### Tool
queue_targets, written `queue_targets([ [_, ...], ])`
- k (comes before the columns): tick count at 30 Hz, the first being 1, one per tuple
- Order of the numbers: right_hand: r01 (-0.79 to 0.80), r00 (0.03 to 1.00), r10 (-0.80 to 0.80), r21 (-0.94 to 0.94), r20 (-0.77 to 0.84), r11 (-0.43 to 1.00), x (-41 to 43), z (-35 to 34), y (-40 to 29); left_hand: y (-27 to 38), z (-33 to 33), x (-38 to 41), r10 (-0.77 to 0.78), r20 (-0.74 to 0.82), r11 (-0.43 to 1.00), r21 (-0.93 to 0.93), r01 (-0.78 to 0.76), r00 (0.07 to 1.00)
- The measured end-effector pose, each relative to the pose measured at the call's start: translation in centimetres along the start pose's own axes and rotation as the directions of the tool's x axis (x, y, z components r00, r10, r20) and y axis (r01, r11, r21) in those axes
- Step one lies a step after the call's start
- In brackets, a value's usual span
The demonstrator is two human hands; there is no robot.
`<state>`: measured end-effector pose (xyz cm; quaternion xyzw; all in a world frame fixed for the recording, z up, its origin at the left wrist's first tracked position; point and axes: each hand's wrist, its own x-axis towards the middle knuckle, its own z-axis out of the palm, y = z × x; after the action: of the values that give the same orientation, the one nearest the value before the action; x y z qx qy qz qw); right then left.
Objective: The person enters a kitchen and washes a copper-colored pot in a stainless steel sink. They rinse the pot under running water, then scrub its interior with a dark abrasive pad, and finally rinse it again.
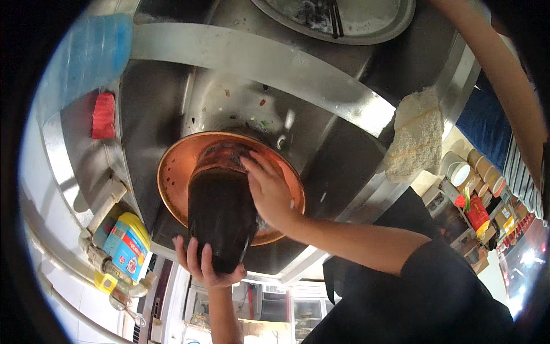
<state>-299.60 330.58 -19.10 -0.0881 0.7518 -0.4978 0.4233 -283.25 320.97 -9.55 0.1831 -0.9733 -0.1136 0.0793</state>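
Note:
My left hand [208, 268] grips the lower end of a dark, tall, roughly cylindrical container [221, 215], with the fingers on one side and the thumb on the other. The container is tilted over a copper-coloured colander [172, 165] that has small holes in its wall. My right hand [273, 195] lies against the container's upper end, its fingers reaching over the edge there. Whether those fingers hold anything is not visible. The colander rests in a stainless-steel sink [343, 159], where scraps of food are stuck beyond its rim.
A metal tray [365, 36] with chopsticks [334, 19] sits in the far basin. A rag [414, 135] drapes the right edge. At left are a red sponge [103, 116], a blue plastic jug [99, 51], a pipe [105, 202] and a detergent bottle [129, 245]. Another person's arm [498, 64] shows upper right.

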Motion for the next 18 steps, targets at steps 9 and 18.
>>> queue_targets([
  [9,-0.148,0.989,0.145,0.108,0.037,0.983,1.0,0.1,1.0,1.6,1.5,-0.2,-0.255,-0.150,0.959,-0.162,0.231,0.955],
  [18,0.047,0.999,-0.044,-0.109,0.030,0.993,1.0,1.0,1.4,5.8,2.3,-0.7,-0.585,-0.242,0.811,-0.194,0.553,0.774],
])
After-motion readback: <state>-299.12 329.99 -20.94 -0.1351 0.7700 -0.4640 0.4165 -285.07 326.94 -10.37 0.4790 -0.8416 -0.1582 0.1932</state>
